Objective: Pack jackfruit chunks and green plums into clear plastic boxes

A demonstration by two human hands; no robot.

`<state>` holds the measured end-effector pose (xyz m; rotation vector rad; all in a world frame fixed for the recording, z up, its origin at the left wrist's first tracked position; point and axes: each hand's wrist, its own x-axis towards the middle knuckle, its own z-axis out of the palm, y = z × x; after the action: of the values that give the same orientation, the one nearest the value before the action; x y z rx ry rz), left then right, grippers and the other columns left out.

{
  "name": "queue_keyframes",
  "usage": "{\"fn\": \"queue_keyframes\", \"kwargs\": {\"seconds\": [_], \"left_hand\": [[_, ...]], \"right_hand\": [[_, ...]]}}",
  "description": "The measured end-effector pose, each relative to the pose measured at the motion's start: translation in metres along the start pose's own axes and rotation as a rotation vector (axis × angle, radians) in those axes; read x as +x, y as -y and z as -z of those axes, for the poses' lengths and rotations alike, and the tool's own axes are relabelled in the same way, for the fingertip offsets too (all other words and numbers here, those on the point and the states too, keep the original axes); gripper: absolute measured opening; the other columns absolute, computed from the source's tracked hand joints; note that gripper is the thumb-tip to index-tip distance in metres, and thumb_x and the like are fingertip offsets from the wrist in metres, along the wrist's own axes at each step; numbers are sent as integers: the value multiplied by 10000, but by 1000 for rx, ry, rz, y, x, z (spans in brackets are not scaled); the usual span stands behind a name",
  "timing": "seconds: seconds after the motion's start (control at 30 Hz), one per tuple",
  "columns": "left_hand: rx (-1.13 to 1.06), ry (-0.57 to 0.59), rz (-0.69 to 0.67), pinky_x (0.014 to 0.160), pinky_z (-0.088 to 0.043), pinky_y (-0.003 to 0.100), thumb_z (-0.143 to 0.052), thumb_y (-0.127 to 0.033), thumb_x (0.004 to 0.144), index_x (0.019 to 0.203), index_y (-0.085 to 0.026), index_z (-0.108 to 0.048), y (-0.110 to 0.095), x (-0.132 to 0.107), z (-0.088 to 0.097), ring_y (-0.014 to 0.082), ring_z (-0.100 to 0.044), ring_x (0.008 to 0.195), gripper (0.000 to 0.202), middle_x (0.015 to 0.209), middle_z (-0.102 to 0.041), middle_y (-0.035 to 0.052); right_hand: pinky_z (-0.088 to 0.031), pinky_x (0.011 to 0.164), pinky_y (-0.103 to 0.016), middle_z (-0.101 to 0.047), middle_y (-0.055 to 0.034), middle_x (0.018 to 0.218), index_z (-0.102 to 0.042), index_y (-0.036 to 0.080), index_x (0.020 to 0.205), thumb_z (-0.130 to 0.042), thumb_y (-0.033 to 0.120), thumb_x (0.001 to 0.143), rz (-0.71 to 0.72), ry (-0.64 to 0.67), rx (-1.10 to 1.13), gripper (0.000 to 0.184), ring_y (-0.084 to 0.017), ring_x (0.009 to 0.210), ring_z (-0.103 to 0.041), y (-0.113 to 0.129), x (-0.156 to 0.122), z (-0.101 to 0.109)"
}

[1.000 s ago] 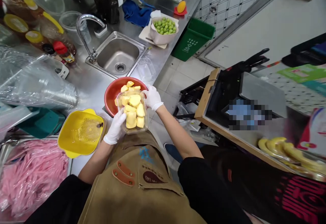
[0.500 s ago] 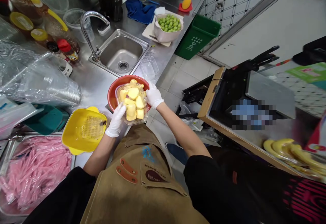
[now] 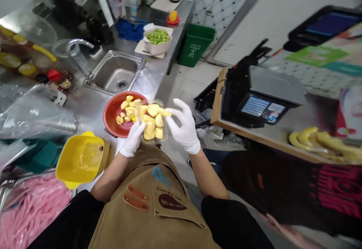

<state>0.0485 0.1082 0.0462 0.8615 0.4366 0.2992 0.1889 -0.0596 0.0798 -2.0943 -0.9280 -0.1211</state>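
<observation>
My left hand, in a white glove, grips a clear plastic box heaped with yellow fruit pieces, holding it at the counter's front edge. My right hand, also gloved, is on the box's right side with fingers partly spread; its fingertips touch a fruit piece at the top of the heap. Just behind the box stands a red bowl with more yellow fruit pieces in it.
A yellow strainer basket sits left of me, pink straws below it. Behind are a steel sink with tap, a bowl of green fruit and a green bin. At right, a scale and bananas.
The box has come off the red bowl and moved right, toward the counter edge. My right hand slid from the box's far end to its right side. My view swung right.
</observation>
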Motion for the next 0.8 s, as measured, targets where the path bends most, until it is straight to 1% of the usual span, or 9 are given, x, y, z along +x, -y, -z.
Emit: {"fn": "queue_keyframes", "kwargs": {"seconds": [0.1, 0.2, 0.3, 0.37, 0.5, 0.6, 0.67, 0.73, 0.8], "left_hand": [[83, 158, 66, 1241, -524, 476, -915, -556, 863, 1336, -205, -767, 13, 10, -37, 336, -680, 1411, 607, 1440, -772, 102], [150, 311, 159, 1191, -559, 463, -919, -580, 853, 1310, -188, -768, 27, 18, -74, 327, -728, 1323, 621, 1392, -790, 113], [205, 464, 208, 1183, -565, 434, -921, -589, 850, 1338, -210, -770, 48, 25, -113, 320, -719, 1337, 636, 1428, -775, 103], [233, 592, 268, 1172, -574, 427, -910, -586, 862, 1362, -230, -767, 68, 29, -140, 319, -716, 1344, 631, 1443, -767, 95], [311, 892, 464, 1142, -590, 385, -904, -554, 878, 1378, -242, -760, 106, 29, -183, 292, -726, 1324, 607, 1452, -761, 80], [380, 1104, 623, 1107, -608, 342, -902, -532, 886, 1378, -221, -758, 122, 23, -204, 273, -722, 1322, 599, 1463, -751, 84], [445, 1211, 773, 1096, -616, 324, -896, -500, 901, 1390, -210, -743, 131, 14, -214, 264, -712, 1340, 588, 1475, -742, 87], [531, 1297, 943, 1108, -614, 311, -909, -447, 894, 1392, -209, -729, 139, 0, -215, 256, -694, 1376, 580, 1478, -740, 84], [641, 1384, 1111, 1114, -616, 308, -940, -394, 852, 1360, -216, -737, 147, -18, -206, 264, -679, 1411, 575, 1436, -762, 74]], "right_hand": [[-455, 1292, -637, -494, -125, 1714, -795, 264, 1326, -630, 365, 1046, 27, -48, -55, 340, -367, 1584, -476, 0, -22, 23], [-424, 1298, -678, -456, -140, 1747, -796, 246, 1327, -684, 342, 1017, -14, -151, -99, 343, -394, 1589, -461, -16, -45, 47], [-458, 1282, -644, -497, -137, 1716, -809, 262, 1287, -681, 341, 1033, -178, -337, -166, 295, -376, 1571, -493, -28, -82, 75], [-492, 1262, -613, -544, -143, 1670, -817, 261, 1257, -688, 340, 1033, -316, -495, -216, 270, -365, 1543, -529, -28, -110, 93], [-508, 1261, -569, -608, -130, 1602, -824, 269, 1228, -715, 312, 1010, -606, -783, -283, 248, -330, 1491, -591, -7, -159, 112], [-504, 1269, -534, -627, -125, 1587, -844, 254, 1192, -786, 309, 962, -804, -948, -320, 244, -320, 1469, -616, 15, -182, 107], [-515, 1260, -502, -635, -115, 1583, -852, 252, 1188, -814, 309, 948, -960, -1067, -354, 249, -305, 1453, -633, 30, -198, 94], [-516, 1259, -481, -638, -105, 1586, -854, 260, 1196, -819, 305, 951, -1150, -1202, -397, 252, -290, 1460, -630, 47, -215, 71], [-515, 1262, -481, -643, -108, 1580, -857, 260, 1197, -809, 299, 959, -1338, -1340, -434, 246, -285, 1458, -632, 70, -228, 40]]}}
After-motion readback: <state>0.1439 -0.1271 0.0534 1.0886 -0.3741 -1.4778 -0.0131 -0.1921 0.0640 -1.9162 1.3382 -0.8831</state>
